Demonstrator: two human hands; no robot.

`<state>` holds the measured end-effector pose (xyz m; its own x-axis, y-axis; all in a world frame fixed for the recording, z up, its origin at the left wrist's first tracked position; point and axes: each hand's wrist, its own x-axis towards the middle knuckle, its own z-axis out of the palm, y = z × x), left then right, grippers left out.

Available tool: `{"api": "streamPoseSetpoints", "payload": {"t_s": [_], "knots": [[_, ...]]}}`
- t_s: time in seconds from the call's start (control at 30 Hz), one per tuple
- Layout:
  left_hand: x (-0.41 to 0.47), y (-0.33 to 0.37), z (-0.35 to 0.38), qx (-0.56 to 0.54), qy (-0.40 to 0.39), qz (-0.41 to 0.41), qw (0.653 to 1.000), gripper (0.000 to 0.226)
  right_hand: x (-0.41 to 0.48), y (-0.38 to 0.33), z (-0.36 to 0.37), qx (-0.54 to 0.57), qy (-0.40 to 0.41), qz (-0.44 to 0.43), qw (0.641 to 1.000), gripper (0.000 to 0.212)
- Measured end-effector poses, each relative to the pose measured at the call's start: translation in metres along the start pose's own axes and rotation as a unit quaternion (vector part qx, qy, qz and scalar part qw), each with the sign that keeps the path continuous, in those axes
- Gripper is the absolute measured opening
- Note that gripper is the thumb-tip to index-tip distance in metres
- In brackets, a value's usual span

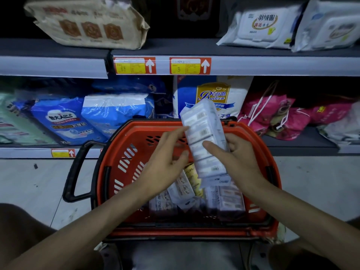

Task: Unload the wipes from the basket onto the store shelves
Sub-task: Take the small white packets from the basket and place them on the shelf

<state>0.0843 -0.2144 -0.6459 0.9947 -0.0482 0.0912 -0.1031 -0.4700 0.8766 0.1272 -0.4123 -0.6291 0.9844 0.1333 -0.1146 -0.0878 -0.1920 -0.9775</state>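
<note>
A long white multi-pack of wipes point(204, 137) is held tilted above the red basket point(120, 152). My right hand point(239, 158) grips its right side, thumb across the front. My left hand point(165, 162) touches its left edge with the fingertips, fingers spread. Several more wipes packs point(194, 193) lie in the bottom of the basket, partly hidden by my hands. The basket sits on the floor in front of the lower shelf point(300, 147).
The upper shelf point(253, 65) carries a beige pack point(87, 24) at left and white wipes packs point(261, 26) at right. The lower shelf holds blue packs point(64, 119), a white Baileen bag point(212, 94) and pink bags point(272, 114). The basket's black handle point(76, 168) hangs left.
</note>
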Motion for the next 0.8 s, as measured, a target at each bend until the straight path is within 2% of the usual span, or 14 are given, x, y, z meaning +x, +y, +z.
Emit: {"api": "streamPoseSetpoints", "payload": {"t_s": [0.07, 0.13, 0.2, 0.33, 0.47, 0.53, 0.6, 0.73, 0.8], "knots": [[0.001, 0.013, 0.002, -0.175, 0.005, -0.109, 0.979, 0.053, -0.006, -0.007, 0.004, -0.053, -0.006, -0.061, 0.997, 0.021], [0.005, 0.021, -0.002, -0.275, 0.02, -0.163, 0.947, 0.061, -0.013, -0.014, 0.008, -0.054, -0.048, -0.11, 0.991, 0.024], [0.008, 0.028, -0.008, -0.33, 0.049, -0.17, 0.927, 0.06, -0.02, -0.022, 0.012, -0.07, -0.088, -0.151, 0.982, 0.037], [0.01, 0.045, -0.028, -0.414, 0.095, -0.204, 0.882, 0.047, -0.031, -0.037, 0.012, -0.192, -0.135, -0.247, 0.94, 0.056], [0.009, 0.065, -0.047, -0.457, 0.089, -0.188, 0.865, 0.047, -0.035, -0.053, 0.003, -0.293, -0.186, -0.318, 0.883, 0.081], [0.01, 0.078, -0.053, -0.463, 0.086, -0.171, 0.865, 0.053, -0.034, -0.061, 0.0, -0.313, -0.172, -0.348, 0.867, 0.085], [0.012, 0.091, -0.058, -0.455, 0.086, -0.138, 0.875, 0.061, -0.031, -0.073, -0.001, -0.305, -0.132, -0.376, 0.865, 0.079], [0.021, 0.127, -0.072, -0.369, 0.114, -0.043, 0.921, 0.043, -0.024, -0.103, -0.009, -0.247, -0.063, -0.4, 0.88, 0.07], [0.028, 0.145, -0.078, -0.344, 0.126, -0.016, 0.93, 0.041, -0.021, -0.12, -0.014, -0.23, -0.053, -0.407, 0.882, 0.07]]}}
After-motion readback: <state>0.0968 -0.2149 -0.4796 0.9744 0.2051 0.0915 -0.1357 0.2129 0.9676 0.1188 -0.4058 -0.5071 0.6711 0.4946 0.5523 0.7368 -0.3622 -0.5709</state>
